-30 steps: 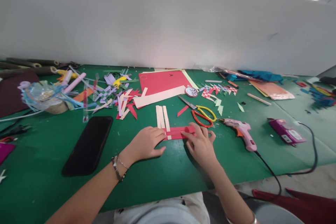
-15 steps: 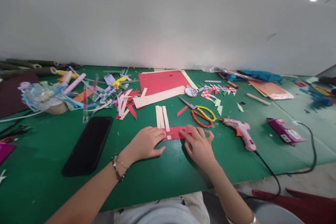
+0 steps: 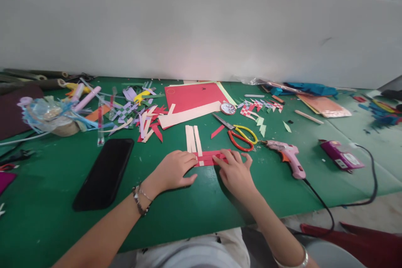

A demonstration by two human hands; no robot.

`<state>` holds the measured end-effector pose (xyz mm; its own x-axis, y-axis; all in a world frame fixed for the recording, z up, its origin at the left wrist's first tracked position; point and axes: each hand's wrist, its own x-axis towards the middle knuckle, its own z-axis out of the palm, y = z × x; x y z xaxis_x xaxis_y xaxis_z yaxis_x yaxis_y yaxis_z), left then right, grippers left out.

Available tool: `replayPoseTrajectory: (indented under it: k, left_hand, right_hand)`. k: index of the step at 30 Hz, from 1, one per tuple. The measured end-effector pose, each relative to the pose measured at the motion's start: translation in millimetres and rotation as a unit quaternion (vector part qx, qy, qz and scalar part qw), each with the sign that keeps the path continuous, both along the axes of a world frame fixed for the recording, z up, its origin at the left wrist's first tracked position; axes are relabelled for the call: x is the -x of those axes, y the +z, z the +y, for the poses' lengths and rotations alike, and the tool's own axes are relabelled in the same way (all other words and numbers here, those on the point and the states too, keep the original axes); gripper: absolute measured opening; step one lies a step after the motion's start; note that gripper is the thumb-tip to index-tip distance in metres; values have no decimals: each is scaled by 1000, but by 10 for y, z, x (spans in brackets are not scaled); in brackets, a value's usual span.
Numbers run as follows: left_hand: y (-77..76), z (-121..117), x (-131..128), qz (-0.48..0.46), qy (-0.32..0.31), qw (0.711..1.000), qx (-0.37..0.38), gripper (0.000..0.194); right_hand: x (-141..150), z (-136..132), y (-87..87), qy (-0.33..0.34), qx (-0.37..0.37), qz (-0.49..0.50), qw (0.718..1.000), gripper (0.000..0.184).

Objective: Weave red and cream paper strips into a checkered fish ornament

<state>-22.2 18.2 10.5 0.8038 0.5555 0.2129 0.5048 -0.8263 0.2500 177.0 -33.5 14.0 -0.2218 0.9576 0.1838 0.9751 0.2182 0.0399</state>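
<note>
Several red paper strips (image 3: 207, 157) lie side by side on the green table, woven with cream paper strips (image 3: 192, 138) that stretch away from me. My left hand (image 3: 176, 169) rests over the left end of the weave, its fingers flat on the paper and its thumb held apart. On the red strips to the right, my right hand (image 3: 235, 171) presses with spread fingertips, index finger outstretched. Both hands hide the outer ends of the red strips. Scissors (image 3: 240, 136) with one red and one yellow handle lie just beyond my right hand, beside a loose red strip (image 3: 217, 132).
A black phone (image 3: 103, 174) lies left of my left arm. To the right are a pink glue gun (image 3: 289, 157) with a cord and a purple box (image 3: 341, 156). Farther back lie red paper sheets (image 3: 194, 96), a small round dish (image 3: 228, 109) and coloured paper scraps (image 3: 150, 121).
My right fingers have slid slightly left along the red strips. A raised, curled part of red paper near them now lies flat. My left hand stays in place on the weave.
</note>
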Motion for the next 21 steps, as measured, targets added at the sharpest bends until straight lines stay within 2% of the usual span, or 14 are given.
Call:
replayPoseTrajectory:
  k: [5,21]
  left_hand:
    - [0,-3,3,-4,-6,1000,-7,24]
    - [-11,9,-17,5,-4,1000,-14,21]
  right_hand:
    - [-79,-35,-32,5,-22,16,1000,40]
    - [-268,-89,-64,-39,-65,35,997,41]
